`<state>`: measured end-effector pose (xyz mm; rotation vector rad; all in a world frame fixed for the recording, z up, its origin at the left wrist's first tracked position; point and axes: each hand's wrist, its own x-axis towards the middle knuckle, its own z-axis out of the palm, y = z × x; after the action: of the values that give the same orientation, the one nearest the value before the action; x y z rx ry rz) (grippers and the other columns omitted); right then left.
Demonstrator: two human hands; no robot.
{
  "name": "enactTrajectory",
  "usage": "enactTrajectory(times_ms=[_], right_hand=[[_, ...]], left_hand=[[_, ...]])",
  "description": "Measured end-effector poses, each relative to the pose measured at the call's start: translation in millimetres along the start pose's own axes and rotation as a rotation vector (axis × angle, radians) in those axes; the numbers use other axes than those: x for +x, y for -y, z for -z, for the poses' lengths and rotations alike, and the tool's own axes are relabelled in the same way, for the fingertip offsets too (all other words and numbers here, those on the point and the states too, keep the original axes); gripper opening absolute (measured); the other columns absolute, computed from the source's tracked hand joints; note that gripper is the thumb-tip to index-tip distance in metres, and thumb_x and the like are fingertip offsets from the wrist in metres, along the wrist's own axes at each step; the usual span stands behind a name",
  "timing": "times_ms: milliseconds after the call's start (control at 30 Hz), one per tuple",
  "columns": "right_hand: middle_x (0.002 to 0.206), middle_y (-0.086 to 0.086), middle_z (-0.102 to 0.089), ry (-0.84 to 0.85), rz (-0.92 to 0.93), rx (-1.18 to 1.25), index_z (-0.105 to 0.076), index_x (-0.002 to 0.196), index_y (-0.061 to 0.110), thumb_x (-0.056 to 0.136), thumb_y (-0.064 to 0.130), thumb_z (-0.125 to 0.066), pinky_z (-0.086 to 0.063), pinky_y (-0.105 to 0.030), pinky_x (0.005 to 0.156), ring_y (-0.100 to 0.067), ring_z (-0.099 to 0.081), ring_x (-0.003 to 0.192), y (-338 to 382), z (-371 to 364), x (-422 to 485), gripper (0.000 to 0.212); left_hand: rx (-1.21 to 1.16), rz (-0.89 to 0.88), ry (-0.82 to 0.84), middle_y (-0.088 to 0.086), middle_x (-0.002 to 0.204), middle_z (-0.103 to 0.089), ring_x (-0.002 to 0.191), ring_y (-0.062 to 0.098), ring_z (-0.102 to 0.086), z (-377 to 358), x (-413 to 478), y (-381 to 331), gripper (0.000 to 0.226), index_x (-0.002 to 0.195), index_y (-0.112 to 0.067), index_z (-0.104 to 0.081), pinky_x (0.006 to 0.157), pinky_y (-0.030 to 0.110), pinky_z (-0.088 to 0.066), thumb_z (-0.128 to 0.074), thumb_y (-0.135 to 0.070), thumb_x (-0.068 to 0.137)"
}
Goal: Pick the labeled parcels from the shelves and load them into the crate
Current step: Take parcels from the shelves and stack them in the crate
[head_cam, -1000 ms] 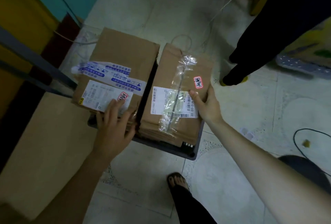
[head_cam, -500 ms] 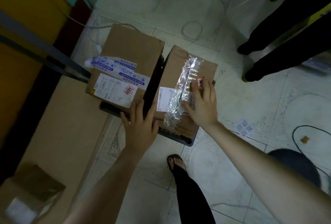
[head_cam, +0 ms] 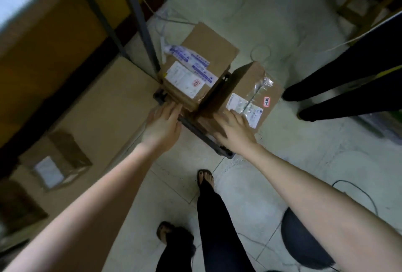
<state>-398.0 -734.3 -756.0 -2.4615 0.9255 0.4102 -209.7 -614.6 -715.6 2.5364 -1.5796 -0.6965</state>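
1. Two parcels sit in the crate (head_cam: 191,123) on the floor: the left parcel (head_cam: 195,69) with blue tape and a white label, and the right parcel (head_cam: 248,95) with a clear plastic strip and a small red sticker.
2. A second ago the left hand (head_cam: 162,122) lay flat on the left parcel's label; now it has slid back to the crate's near-left corner, fingers (head_cam: 171,106) straight and loosely spread, holding nothing.
3. The right hand (head_cam: 233,131) has come off the right parcel's far edge and rests, palm down and open, on that parcel's near end by the crate's near rim. It grips nothing.
4. I'd say both parcels are seated and the hands are letting go, or perhaps reaching for the crate's rim; I can't tell which.
5. The view has swung left, and a shelf (head_cam: 91,119) now shows, with another box (head_cam: 58,163) carrying a white label. That looks like the next pick.
6. A grey upright post (head_cam: 141,23) stands just beside the crate's far-left corner.
7. Someone else's dark-trousered legs (head_cam: 339,88) stand close to the crate's right side, and the wearer's own feet are just short of its near edge. A cable (head_cam: 361,193) lies on the floor at right.
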Motion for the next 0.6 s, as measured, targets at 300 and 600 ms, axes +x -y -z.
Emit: enactTrajectory(times_ms=[300,600], right_hand=[[0.156,-0.011,-0.013,-0.11,-0.693,0.646,-0.005,0.148,0.023,0.088,0.036,-0.059,-0.025,-0.042,0.111,-0.034,-0.023,0.139,23,14,-55,0.082],[0.156,-0.009,-0.015,-0.384,-0.505,0.663,-0.027,0.144,0.032,0.09,0.031,-0.054,-0.018,-0.038,0.111,-0.025,-0.016,0.143,-43,-109,-7,0.06]], left_hand=[[0.134,0.099,-0.12,0.011,0.126,-0.049,0.115,0.032,-0.047,84,-127,43,0.044,0.133,-0.013,-0.04,0.093,0.039,-0.039,-0.043,-0.024,0.091],[-0.264,-0.124,0.204,0.0,0.151,-0.024,0.135,0.019,-0.027,-114,-64,-38,0.051,0.144,-0.022,-0.019,0.11,0.033,-0.027,-0.035,-0.024,0.096]])
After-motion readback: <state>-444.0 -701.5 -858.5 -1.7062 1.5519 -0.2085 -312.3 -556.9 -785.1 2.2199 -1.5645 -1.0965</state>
